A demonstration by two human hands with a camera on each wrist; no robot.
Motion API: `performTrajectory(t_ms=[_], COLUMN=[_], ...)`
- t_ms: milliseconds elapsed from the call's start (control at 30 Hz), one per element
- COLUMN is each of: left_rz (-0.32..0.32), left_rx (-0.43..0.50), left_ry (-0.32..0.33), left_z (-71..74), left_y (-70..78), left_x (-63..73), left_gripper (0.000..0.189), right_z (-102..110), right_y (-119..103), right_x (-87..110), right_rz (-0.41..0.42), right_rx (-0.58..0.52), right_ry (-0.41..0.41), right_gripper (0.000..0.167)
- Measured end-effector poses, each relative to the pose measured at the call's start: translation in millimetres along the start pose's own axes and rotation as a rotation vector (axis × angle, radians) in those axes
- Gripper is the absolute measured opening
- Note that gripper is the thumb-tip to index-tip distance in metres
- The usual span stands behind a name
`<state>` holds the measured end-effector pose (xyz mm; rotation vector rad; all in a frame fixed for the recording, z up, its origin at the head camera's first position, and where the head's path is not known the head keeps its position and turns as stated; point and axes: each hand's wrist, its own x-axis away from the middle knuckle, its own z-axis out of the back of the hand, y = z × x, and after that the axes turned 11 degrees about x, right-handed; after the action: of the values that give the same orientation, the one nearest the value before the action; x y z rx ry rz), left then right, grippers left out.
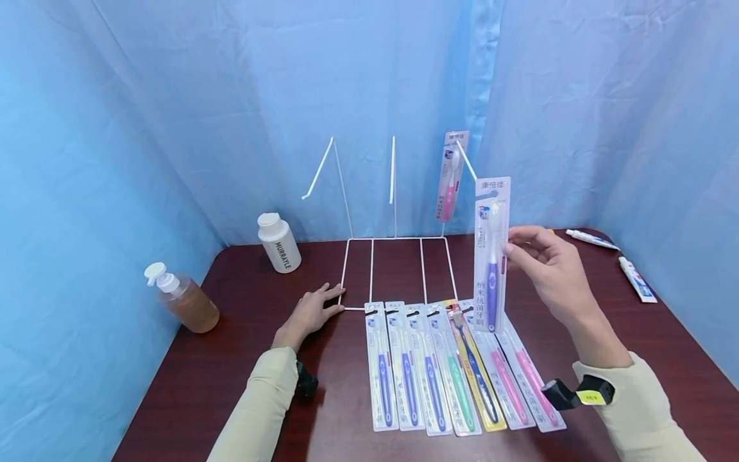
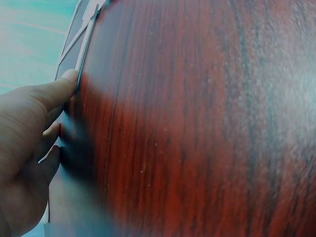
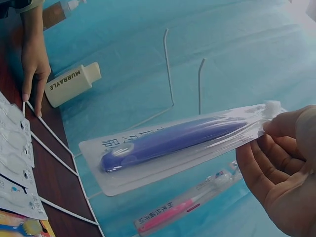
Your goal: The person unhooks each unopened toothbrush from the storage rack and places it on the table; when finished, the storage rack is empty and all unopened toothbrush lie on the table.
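My right hand (image 1: 551,269) pinches the edge of a packaged purple toothbrush (image 1: 491,256), holding it upright in front of the right hook of a white wire rack (image 1: 398,239). In the right wrist view, thumb and fingers grip the pack near its brush-head end. A packaged pink toothbrush (image 1: 451,183) hangs on that right hook. My left hand (image 1: 312,311) rests on the rack's front left corner, fingers extended and touching the wire. A row of packaged toothbrushes (image 1: 407,378), purple, green, blue-and-yellow and pink, lies on the table before the rack.
A white bottle (image 1: 280,244) stands left of the rack, and an amber pump bottle (image 1: 187,301) is farther left. Two toothpaste tubes (image 1: 637,280) lie at the table's right edge. The rack's left hook (image 1: 319,168) and middle hook (image 1: 393,170) are bare. Blue curtains surround the dark red table (image 1: 190,385).
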<state>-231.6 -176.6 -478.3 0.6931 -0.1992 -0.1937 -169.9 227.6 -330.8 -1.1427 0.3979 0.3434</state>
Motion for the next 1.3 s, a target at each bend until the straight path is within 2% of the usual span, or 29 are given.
performTrajectory(t_ms=[200,333,433,533,700,867,1067,1167,1300], left_rz=[-0.002,-0.005,-0.004,-0.001,0.004,-0.001,-0.001,0.004,0.005], left_rx=[-0.009,-0.013,-0.012,-0.007,-0.014,-0.024,-0.018,-0.016,-0.018], left_ry=[0.003,0.000,0.000,0.000,-0.003,-0.005,-0.007,-0.012,-0.011], left_z=[-0.8,-0.8,-0.9,-0.6,-0.8,-1.0,-0.6,-0.8,-0.8], left_y=[-2.0,-2.0,-2.0,-2.1,-3.1,-4.2,-3.6,-3.9,-3.5], left_x=[-0.4,-0.6,-0.7,-0.7,-1.3,-3.0,-3.0,-2.8,-2.6], left_gripper=[0.051,0.052,0.052,0.052,0.052,0.052,0.051,0.051,0.051], right_z=[18,36,53,69,85,83,68,63,59], right_y=[11,33,58,86,124,150,160,159,153], right_x=[10.9,22.3,31.2,40.0,54.5,66.0,73.5,76.0,77.7], right_rz=[-0.046,-0.173,-0.281,-0.373,-0.525,-0.620,-0.684,-0.688,-0.657], right_rx=[-0.126,-0.116,-0.024,0.074,0.145,0.138,0.138,0.217,0.408], right_ry=[0.010,-0.017,-0.115,-0.256,-0.450,-0.534,-0.560,-0.552,-0.556], right_gripper=[0.024,0.024,0.024,0.025,0.043,0.053,0.050,0.044,0.038])
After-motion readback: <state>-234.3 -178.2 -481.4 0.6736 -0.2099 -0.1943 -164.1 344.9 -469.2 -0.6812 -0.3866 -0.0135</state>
